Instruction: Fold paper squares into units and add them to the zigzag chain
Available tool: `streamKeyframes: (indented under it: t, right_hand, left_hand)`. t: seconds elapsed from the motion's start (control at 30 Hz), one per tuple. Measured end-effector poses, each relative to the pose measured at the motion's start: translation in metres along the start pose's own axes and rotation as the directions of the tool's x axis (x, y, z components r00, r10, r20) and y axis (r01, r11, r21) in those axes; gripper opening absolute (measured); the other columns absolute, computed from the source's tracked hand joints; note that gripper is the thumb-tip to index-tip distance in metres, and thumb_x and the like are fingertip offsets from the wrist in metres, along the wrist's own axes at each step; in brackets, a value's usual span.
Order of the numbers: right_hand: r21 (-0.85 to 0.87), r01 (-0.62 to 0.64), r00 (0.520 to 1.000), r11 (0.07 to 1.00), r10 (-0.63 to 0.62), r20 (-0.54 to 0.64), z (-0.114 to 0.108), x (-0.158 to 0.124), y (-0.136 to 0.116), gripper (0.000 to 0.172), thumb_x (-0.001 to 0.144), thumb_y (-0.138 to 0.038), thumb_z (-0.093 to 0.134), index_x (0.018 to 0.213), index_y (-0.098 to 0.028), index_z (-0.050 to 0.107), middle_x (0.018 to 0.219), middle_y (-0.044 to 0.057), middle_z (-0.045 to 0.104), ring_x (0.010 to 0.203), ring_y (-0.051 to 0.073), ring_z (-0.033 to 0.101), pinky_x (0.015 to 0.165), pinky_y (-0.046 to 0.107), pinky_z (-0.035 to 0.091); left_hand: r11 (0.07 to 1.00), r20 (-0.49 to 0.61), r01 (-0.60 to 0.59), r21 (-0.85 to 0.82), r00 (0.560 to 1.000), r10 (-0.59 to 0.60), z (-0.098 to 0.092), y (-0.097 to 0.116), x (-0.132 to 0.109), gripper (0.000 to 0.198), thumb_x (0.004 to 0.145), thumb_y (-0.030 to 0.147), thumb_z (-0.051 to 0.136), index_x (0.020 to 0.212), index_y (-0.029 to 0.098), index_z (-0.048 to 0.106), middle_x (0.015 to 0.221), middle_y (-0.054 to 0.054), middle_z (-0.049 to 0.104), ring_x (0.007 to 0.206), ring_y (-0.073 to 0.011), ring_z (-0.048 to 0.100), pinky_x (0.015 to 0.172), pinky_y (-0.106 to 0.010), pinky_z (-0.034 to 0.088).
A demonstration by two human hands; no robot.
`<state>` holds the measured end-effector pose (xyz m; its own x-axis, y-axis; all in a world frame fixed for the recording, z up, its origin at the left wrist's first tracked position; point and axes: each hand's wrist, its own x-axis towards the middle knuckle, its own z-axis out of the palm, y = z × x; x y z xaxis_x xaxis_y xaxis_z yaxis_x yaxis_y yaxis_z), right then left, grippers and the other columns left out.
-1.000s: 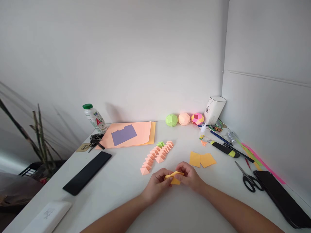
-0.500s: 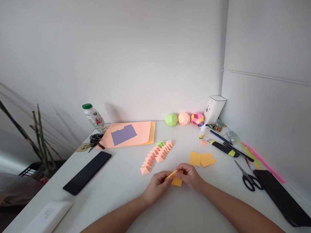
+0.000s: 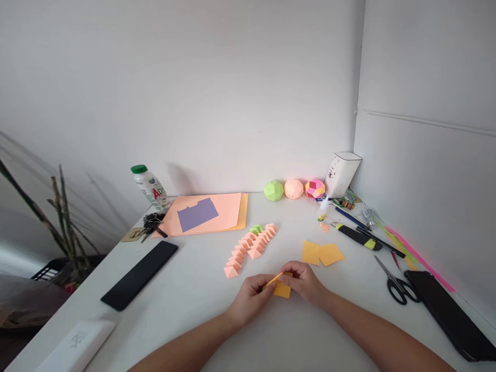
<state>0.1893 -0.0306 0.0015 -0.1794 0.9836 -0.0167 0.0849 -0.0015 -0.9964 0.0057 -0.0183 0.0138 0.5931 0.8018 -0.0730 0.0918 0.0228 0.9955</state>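
Between my two hands is a small orange paper piece [image 3: 282, 290] with a fold along its top edge. My left hand [image 3: 250, 298] pinches its left end between thumb and fingers. At the fold's right end, my right hand [image 3: 304, 281] is closed on the paper, thumb in front. Just beyond my right hand lie two flat orange paper squares [image 3: 330, 254], side by side. Farther off, to the left of them, two rows of folded peach paper units [image 3: 239, 252] stand on the table, with green ones [image 3: 256, 230] at the back.
Scissors [image 3: 399, 287], a utility knife [image 3: 358, 237] and a black case [image 3: 449, 315] lie at the right. Three paper balls [image 3: 293, 189] line the wall beside a white box [image 3: 341, 175]. Peach sheets [image 3: 228, 212], a bottle [image 3: 150, 188] and a black slab [image 3: 139, 276] are left.
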Motion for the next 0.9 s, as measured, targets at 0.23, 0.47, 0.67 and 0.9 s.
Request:
streamKeyframes:
  t: [0.23, 0.47, 0.67, 0.9]
  right_hand:
    - [0.011, -0.009, 1.0, 1.0, 0.009, 0.016, -0.0005, -0.0008, -0.0023, 0.018, 0.076, -0.034, 0.064, 0.075, -0.017, 0.063, 0.071, 0.0, 0.058, 0.066, 0.014, 0.052, 0.061, 0.025, 0.042]
    - [0.061, -0.034, 0.999, 0.998, 0.032, 0.032, -0.0008, -0.002, -0.0053, 0.02, 0.078, -0.035, 0.062, 0.072, -0.016, 0.063, 0.069, 0.0, 0.057, 0.065, 0.013, 0.051, 0.061, 0.024, 0.04]
    - [0.048, -0.049, 0.999, 0.998, 0.049, 0.001, -0.0006, -0.0043, -0.0038, 0.025, 0.085, -0.038, 0.049, 0.078, -0.017, 0.061, 0.066, -0.001, 0.051, 0.058, 0.012, 0.046, 0.053, 0.022, 0.037]
    - [-0.123, 0.095, 0.995, 0.988, -0.091, 0.034, 0.0036, -0.0034, 0.0024, 0.021, 0.081, -0.036, 0.058, 0.079, -0.016, 0.063, 0.07, 0.001, 0.058, 0.062, 0.013, 0.05, 0.056, 0.023, 0.041]
  left_hand:
    - [1.0, 0.013, 0.01, 0.016, 1.0, -0.01, -0.0004, 0.002, -0.0008, 0.038, 0.084, 0.043, 0.049, 0.101, 0.016, 0.069, 0.084, -0.005, 0.066, 0.071, -0.0161, 0.053, 0.061, -0.024, 0.041]
    - [0.998, -0.031, 0.059, -0.014, 0.998, -0.059, 0.0006, -0.0021, 0.0, 0.036, 0.081, 0.046, 0.052, 0.085, 0.013, 0.068, 0.062, 0.0, 0.053, 0.053, -0.0093, 0.038, 0.049, -0.021, 0.031]
    - [0.986, -0.041, 0.161, -0.036, 0.986, -0.163, 0.0005, -0.0045, 0.0019, 0.045, 0.076, 0.056, 0.052, 0.078, 0.013, 0.061, 0.046, 0.007, 0.038, 0.043, -0.0071, 0.029, 0.043, -0.021, 0.023]
    - [0.985, -0.024, 0.149, -0.083, 0.988, -0.151, 0.0019, -0.0044, 0.0037, 0.038, 0.071, 0.052, 0.061, 0.078, 0.014, 0.059, 0.059, 0.004, 0.05, 0.045, -0.0058, 0.034, 0.042, -0.019, 0.025]
